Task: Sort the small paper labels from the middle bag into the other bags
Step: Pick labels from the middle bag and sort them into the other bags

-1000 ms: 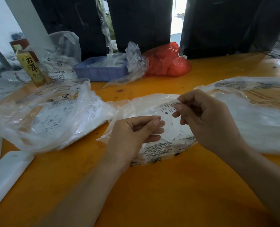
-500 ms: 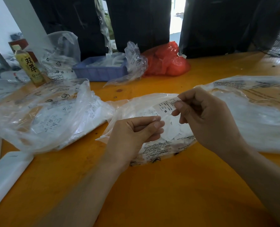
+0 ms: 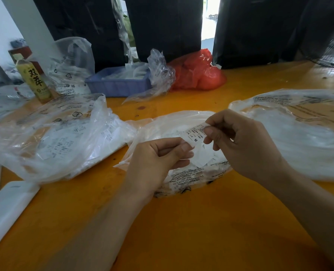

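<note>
Both hands hover over the middle bag (image 3: 183,173). The right hand (image 3: 246,145) pinches a small paper label (image 3: 195,133) printed "M" between thumb and forefinger, and the left hand (image 3: 156,161) pinches its lower edge, its other fingers curled. If labels cling together, several could ride into the left bag (image 3: 51,137) or right bag (image 3: 303,145) unseen. The fine print is unreadable, and the right bag runs off frame.

Three bags are lying in a row on the table (image 3: 181,231): the left bag (image 3: 51,137), the middle bag (image 3: 174,122), the right bag (image 3: 303,145). Behind them a bottle (image 3: 34,79) and a tray (image 3: 119,86) are standing.
</note>
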A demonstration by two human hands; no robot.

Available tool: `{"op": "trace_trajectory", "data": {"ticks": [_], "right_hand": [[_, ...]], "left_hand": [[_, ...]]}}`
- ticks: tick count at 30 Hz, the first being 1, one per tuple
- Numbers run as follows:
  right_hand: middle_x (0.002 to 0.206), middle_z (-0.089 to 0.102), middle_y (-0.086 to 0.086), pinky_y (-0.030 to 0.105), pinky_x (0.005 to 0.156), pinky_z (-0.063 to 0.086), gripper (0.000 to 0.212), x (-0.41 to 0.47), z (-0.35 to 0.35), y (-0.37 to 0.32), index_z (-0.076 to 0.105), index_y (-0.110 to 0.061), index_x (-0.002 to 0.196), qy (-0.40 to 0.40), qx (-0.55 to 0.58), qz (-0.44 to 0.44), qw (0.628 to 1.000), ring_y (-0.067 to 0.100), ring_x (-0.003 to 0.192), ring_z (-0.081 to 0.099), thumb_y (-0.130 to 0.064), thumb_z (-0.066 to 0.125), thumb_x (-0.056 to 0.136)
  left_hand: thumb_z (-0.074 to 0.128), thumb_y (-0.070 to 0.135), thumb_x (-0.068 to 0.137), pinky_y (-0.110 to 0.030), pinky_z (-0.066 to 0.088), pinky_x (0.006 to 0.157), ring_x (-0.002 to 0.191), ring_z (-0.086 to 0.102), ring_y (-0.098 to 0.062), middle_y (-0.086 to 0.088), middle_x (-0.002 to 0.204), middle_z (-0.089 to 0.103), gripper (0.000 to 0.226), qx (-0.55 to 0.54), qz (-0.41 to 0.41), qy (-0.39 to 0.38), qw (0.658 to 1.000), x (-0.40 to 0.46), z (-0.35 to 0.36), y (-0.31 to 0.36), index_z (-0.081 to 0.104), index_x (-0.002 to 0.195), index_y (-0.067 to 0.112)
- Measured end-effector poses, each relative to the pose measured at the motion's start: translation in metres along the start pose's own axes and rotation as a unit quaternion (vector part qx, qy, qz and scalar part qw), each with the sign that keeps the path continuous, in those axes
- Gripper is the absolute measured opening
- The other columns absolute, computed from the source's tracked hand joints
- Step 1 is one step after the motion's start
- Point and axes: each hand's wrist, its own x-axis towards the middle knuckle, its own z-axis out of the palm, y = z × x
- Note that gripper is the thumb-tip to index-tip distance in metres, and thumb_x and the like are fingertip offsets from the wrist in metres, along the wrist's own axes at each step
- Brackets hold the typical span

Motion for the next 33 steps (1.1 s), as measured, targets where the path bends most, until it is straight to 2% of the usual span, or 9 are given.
{"op": "trace_trajectory", "data": {"ticks": [4,8,13,16,20,22,25,30,33], "right_hand": [[0.076,0.072,-0.015,0.025,0.064,0.054,0.006,0.002,-0.003,0.003,0.065,-0.025,0.097,-0.023,0.000,0.012,1.000,0.008,0.068,0.067,-0.020,0.066,0.098],[0.077,0.072,-0.013,0.025,0.064,0.054,0.005,0.001,-0.002,0.004,0.064,-0.024,0.097,-0.026,0.001,0.010,1.000,0.008,0.068,0.067,-0.019,0.065,0.099],[0.079,0.072,-0.016,0.022,0.064,0.055,0.016,0.002,-0.003,0.003,0.060,-0.033,0.092,-0.029,0.020,0.018,0.999,0.008,0.067,0.067,-0.020,0.065,0.098],[0.081,0.072,-0.017,0.023,0.065,0.056,0.014,0.003,-0.002,0.003,0.060,-0.032,0.093,-0.035,0.021,0.029,0.999,0.008,0.068,0.068,-0.021,0.064,0.098],[0.081,0.073,-0.016,0.029,0.066,0.059,0.006,0.002,-0.003,0.003,0.063,-0.027,0.095,-0.053,0.023,0.049,0.997,0.010,0.068,0.068,-0.022,0.064,0.098],[0.080,0.073,-0.014,0.032,0.066,0.058,0.005,0.002,-0.003,0.002,0.065,-0.026,0.094,-0.066,0.031,0.053,0.996,0.010,0.067,0.068,-0.023,0.064,0.098],[0.078,0.073,-0.013,0.027,0.065,0.057,0.006,0.000,-0.001,-0.002,0.067,-0.028,0.092,-0.089,0.053,0.056,0.993,0.009,0.065,0.066,-0.027,0.065,0.097],[0.074,0.063,-0.034,0.013,0.056,0.045,0.009,-0.001,0.005,-0.001,0.070,-0.035,0.095,-0.039,0.006,0.056,0.998,0.005,0.061,0.058,-0.028,0.065,0.098],[0.078,0.069,-0.018,0.019,0.067,0.054,0.010,-0.003,0.008,-0.002,0.071,-0.031,0.100,-0.026,0.042,0.075,0.996,0.006,0.072,0.066,-0.023,0.071,0.095]], "left_hand": [[0.081,0.042,0.075,-0.022,0.062,0.064,0.093,0.081,-0.018,-0.001,0.097,0.083,0.041,0.015,-0.001,0.010,1.000,0.000,-0.001,0.000,0.078,0.109,0.020],[0.077,0.033,0.086,-0.021,0.059,0.057,0.093,0.081,-0.017,-0.001,0.099,0.083,0.027,0.000,-0.005,0.020,1.000,0.002,-0.002,0.000,0.079,0.110,0.022],[0.076,0.030,0.093,-0.021,0.058,0.055,0.094,0.081,-0.019,-0.002,0.101,0.083,0.023,-0.019,-0.019,0.034,0.999,0.003,-0.004,0.001,0.076,0.113,0.020],[0.077,0.034,0.087,-0.021,0.058,0.054,0.093,0.081,-0.021,-0.002,0.101,0.083,0.027,-0.029,-0.023,0.038,0.999,0.004,-0.004,0.000,0.076,0.109,0.018],[0.076,0.023,0.095,-0.021,0.058,0.054,0.091,0.081,-0.021,-0.003,0.099,0.083,0.010,-0.016,-0.022,0.039,0.999,0.004,-0.005,-0.002,0.078,0.105,0.019],[0.078,0.025,0.093,-0.021,0.058,0.054,0.089,0.081,-0.020,-0.004,0.095,0.083,0.011,0.005,-0.012,0.033,0.999,0.003,-0.004,-0.002,0.079,0.103,0.020],[0.081,0.037,0.082,-0.020,0.057,0.052,0.083,0.081,-0.017,-0.004,0.088,0.083,0.019,0.035,0.010,0.026,0.999,0.000,-0.001,-0.001,0.080,0.097,0.026],[0.080,0.040,0.076,-0.019,0.052,0.046,0.080,0.081,-0.016,0.000,0.091,0.083,0.014,0.030,0.012,0.035,0.999,0.000,-0.001,-0.001,0.085,0.088,0.033],[0.081,0.041,0.074,-0.019,0.050,0.044,0.073,0.077,-0.010,0.003,0.090,0.083,0.014,0.044,0.011,0.045,0.998,0.000,-0.001,-0.002,0.085,0.086,0.036]]}}
